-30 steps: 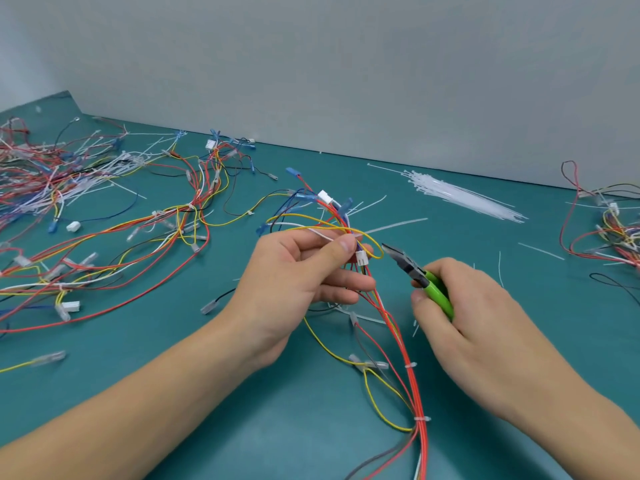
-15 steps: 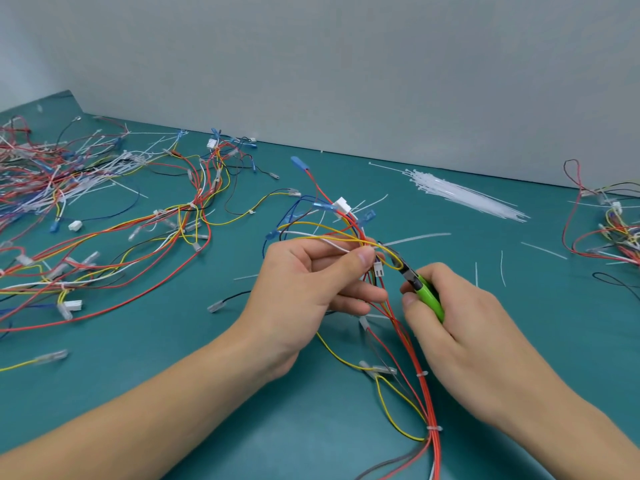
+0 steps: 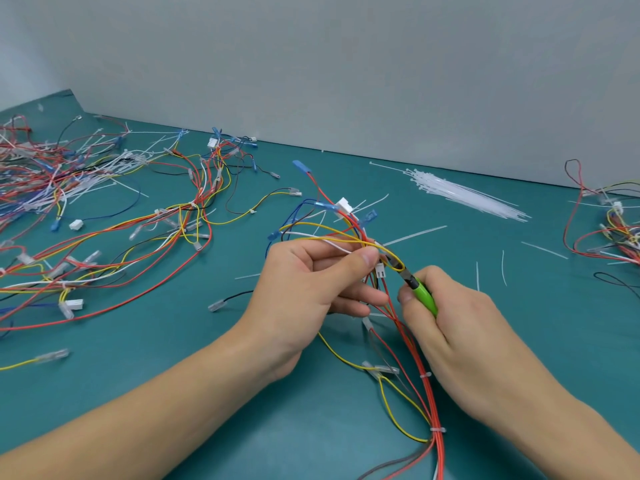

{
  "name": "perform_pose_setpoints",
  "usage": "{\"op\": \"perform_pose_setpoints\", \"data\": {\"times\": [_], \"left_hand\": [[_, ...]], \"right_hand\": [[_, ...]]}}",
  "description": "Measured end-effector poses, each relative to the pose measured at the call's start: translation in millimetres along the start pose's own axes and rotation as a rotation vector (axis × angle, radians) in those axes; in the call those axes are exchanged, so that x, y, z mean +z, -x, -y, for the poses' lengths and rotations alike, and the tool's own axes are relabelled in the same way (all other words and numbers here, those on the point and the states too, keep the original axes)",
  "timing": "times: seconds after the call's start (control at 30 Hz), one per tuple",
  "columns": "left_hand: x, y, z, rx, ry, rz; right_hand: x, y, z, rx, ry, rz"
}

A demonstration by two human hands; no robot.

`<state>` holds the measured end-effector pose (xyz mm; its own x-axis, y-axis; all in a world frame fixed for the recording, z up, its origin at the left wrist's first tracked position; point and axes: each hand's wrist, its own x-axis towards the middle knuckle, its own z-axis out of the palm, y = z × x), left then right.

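I see my left hand (image 3: 311,289) pinching the wire harness (image 3: 425,375) — right hand (image 3: 460,327), just beside the harness, grips green cutters (image 3: 424,294)

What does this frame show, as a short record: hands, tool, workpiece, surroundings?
left hand: the left hand pinches the wire harness between thumb and fingers
right hand: the right hand grips the green-handled cutters
tool position: nose at the yellow loop beside the left thumb; jaws too small to tell whether they are open
workpiece: red, yellow, blue and white wires, tied at intervals with white ties
surface: teal table
supplies: bundle of white cable ties near the wall
other: wire pile at far left
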<state>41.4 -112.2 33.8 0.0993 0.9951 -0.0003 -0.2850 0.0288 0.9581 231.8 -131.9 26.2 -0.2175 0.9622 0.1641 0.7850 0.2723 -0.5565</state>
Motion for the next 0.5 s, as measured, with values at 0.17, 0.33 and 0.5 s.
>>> {"op": "perform_pose_setpoints", "data": {"times": [0.17, 0.33, 0.5], "left_hand": [[0.2, -0.5, 0.2, -0.011, 0.007, -0.002], [-1.2, -0.7, 2.1, -0.028, 0.017, 0.005], [-5.4, -2.8, 3.1, -0.040, -0.008, 0.051]], "right_hand": [[0.3, -0.9, 1.7, -0.001, 0.021, -0.022], [-1.2, -5.1, 0.8, 0.039, 0.028, -0.081], [-3.4, -11.0, -4.5, 0.274, -0.443, -0.119]]}}
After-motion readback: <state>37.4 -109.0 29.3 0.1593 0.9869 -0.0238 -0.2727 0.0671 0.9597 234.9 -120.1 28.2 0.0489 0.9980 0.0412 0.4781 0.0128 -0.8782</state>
